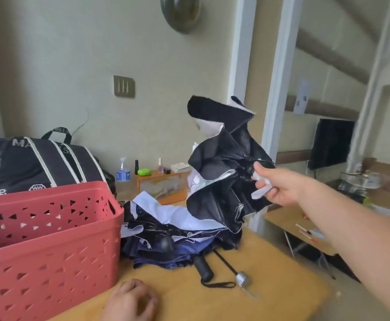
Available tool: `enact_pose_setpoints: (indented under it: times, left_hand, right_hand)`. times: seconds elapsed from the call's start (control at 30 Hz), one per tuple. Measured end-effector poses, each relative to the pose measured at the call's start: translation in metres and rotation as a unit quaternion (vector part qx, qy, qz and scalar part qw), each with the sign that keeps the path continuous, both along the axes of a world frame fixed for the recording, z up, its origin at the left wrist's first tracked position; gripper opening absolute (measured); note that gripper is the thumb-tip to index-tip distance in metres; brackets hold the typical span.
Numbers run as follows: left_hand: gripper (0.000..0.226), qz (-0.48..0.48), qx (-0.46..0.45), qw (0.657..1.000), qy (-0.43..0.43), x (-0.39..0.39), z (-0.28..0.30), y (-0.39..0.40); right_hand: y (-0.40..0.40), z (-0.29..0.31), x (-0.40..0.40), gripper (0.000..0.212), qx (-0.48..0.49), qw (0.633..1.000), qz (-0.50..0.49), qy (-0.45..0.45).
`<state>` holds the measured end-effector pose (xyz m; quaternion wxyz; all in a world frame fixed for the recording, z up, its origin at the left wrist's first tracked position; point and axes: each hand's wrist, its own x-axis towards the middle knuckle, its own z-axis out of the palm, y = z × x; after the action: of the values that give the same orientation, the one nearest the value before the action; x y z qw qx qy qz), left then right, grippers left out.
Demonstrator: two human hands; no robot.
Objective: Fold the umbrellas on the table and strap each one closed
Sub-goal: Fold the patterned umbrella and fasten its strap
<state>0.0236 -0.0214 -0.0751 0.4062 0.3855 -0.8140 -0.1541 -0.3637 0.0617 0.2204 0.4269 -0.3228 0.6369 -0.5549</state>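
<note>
Two hands show. The right hand point(274, 185), at mid right of the frame, is up in the air w/ its fingers curled round a black and white umbrella point(221, 172). It grips a bit of white cloth near the middle of the umbrella. That umbrella is not folded; its cloth is all floppy and hangs above the table point(270, 274), w/ one black flap sticking up toward the top center.

The left hand point(129, 301) is at the bottom center. It rests on the table w/ fingers loosely bent and holds nothing.

More umbrellas point(173, 237) lie in a messy pile on the table at the center, just under the held one. They look dark blue, black and white. A black handle point(203, 269) w/ a wrist loop and a thin rod w/ a silver tip point(242, 278) poke out toward the bottom of the frame.

A red basket point(48, 246) w/ small triangle holes sits at lower left, touching the pile. Behind it, at mid left, is a black bag point(39, 165) w/ white stripes. Small bottles point(123, 172) and an orange box point(164, 185) sit by the wall at the center.
</note>
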Motion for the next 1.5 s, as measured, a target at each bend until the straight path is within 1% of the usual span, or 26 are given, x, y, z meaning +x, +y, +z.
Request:
enact_pose_setpoints:
  times: [0.1, 0.13, 0.17, 0.2, 0.23, 0.27, 0.3, 0.33, 0.37, 0.4, 0.47, 0.57, 0.63, 0.7, 0.77, 0.83, 0.93, 1.0, 1.03, 1.1, 1.17, 1.2, 1.27, 1.33, 1.43, 1.5]
  left_hand:
    - [0.017, 0.003, -0.022, 1.000, -0.022, -0.001, 0.000, 0.002]
    - [0.020, 0.009, -0.025, 0.999, -0.037, -0.001, 0.001, 0.002]
    - [0.022, 0.009, -0.027, 0.998, -0.054, -0.001, 0.001, 0.002]
    - [0.022, 0.004, -0.028, 0.997, -0.071, -0.001, 0.003, 0.004]
    - [0.020, 0.001, -0.027, 0.996, -0.087, 0.000, 0.006, 0.005]
    - [0.016, 0.000, -0.011, 0.993, -0.117, 0.002, 0.009, 0.006]
    - [0.009, -0.005, 0.012, 0.988, -0.153, 0.003, 0.017, 0.008]
    - [0.002, -0.018, 0.035, 0.983, -0.177, 0.004, 0.029, 0.011]
    - [0.003, -0.030, 0.053, 0.981, -0.183, 0.003, 0.044, 0.017]
    - [0.004, -0.033, 0.073, 0.980, -0.184, 0.001, 0.061, 0.026]
    - [0.009, -0.028, 0.077, 0.985, -0.152, -0.006, 0.090, 0.041]
    - [0.008, -0.042, 0.096, 0.991, -0.083, -0.017, 0.124, 0.063]
    - [0.006, -0.063, 0.129, 0.989, -0.027, -0.025, 0.147, 0.075]
    - [0.021, -0.086, 0.161, 0.982, 0.040, -0.033, 0.170, 0.087]
    - [0.031, -0.105, 0.193, 0.970, 0.100, -0.041, 0.193, 0.099]
    - [0.044, -0.142, 0.255, 0.943, 0.160, -0.049, 0.214, 0.111]
    - [0.069, -0.198, 0.375, 0.862, 0.276, -0.063, 0.240, 0.128]
    - [0.075, -0.205, 0.424, 0.823, 0.317, -0.068, 0.256, 0.133]
    - [0.071, -0.207, 0.446, 0.807, 0.328, -0.069, 0.263, 0.135]
    - [0.047, -0.206, 0.480, 0.778, 0.350, -0.071, 0.271, 0.136]
    - [0.019, -0.175, 0.500, 0.764, 0.367, -0.073, 0.269, 0.131]
    - [0.011, -0.165, 0.507, 0.757, 0.378, -0.074, 0.267, 0.129]
    - [0.005, -0.160, 0.519, 0.739, 0.399, -0.076, 0.262, 0.125]
    - [0.004, -0.165, 0.525, 0.727, 0.410, -0.079, 0.257, 0.122]
    - [0.010, -0.176, 0.522, 0.727, 0.409, -0.086, 0.252, 0.117]
    - [0.009, -0.183, 0.522, 0.725, 0.409, -0.088, 0.248, 0.114]
  right_hand:
    - [0.036, 0.025, -0.001, 0.044, -0.066, 0.996, 0.031, -0.054]
    - [0.046, 0.031, -0.007, 0.043, -0.089, 0.993, 0.035, -0.071]
    - [0.056, 0.037, -0.009, 0.040, -0.104, 0.991, 0.040, -0.078]
    - [0.065, 0.042, -0.015, 0.036, -0.102, 0.992, 0.044, -0.060]
    - [0.074, 0.046, -0.019, 0.030, -0.076, 0.996, 0.042, -0.003]
    - [0.081, 0.048, -0.021, 0.025, -0.030, 0.995, 0.030, 0.088]
    - [0.086, 0.049, -0.023, 0.023, 0.012, 0.984, 0.003, 0.180]
    - [0.089, 0.051, -0.025, 0.026, 0.032, 0.968, -0.023, 0.250]
    - [0.091, 0.053, -0.026, 0.032, 0.028, 0.958, -0.038, 0.284]
    - [0.093, 0.057, -0.025, 0.037, 0.013, 0.954, -0.048, 0.295]
    - [0.098, 0.067, -0.023, 0.040, -0.009, 0.957, -0.055, 0.284]
    - [0.109, 0.079, -0.024, 0.043, 0.004, 0.967, -0.039, 0.253]
    - [0.115, 0.086, -0.025, 0.045, 0.008, 0.974, -0.029, 0.224]
    - [0.120, 0.094, -0.022, 0.042, 0.009, 0.982, -0.022, 0.188]
    - [0.123, 0.099, -0.017, 0.038, 0.007, 0.988, -0.011, 0.153]
    - [0.125, 0.102, -0.014, 0.037, 0.004, 0.991, 0.002, 0.134]
    - [0.127, 0.104, -0.008, 0.038, 0.004, 0.990, 0.016, 0.142]
    - [0.127, 0.104, -0.004, 0.039, 0.005, 0.987, 0.026, 0.160]
    - [0.128, 0.103, -0.002, 0.040, 0.006, 0.985, 0.031, 0.168]
    - [0.127, 0.097, 0.000, 0.043, 0.013, 0.982, 0.040, 0.185]
    - [0.125, 0.088, 0.002, 0.044, 0.027, 0.974, 0.040, 0.222]
    - [0.124, 0.082, 0.003, 0.044, 0.034, 0.967, 0.037, 0.250]
    - [0.119, 0.071, 0.004, 0.039, 0.040, 0.949, 0.024, 0.312]
    - [0.111, 0.062, 0.007, 0.038, 0.022, 0.927, 0.005, 0.375]
    - [0.097, 0.058, 0.009, 0.036, -0.039, 0.900, -0.037, 0.432]
    - [0.088, 0.058, 0.012, 0.041, -0.078, 0.883, -0.047, 0.461]
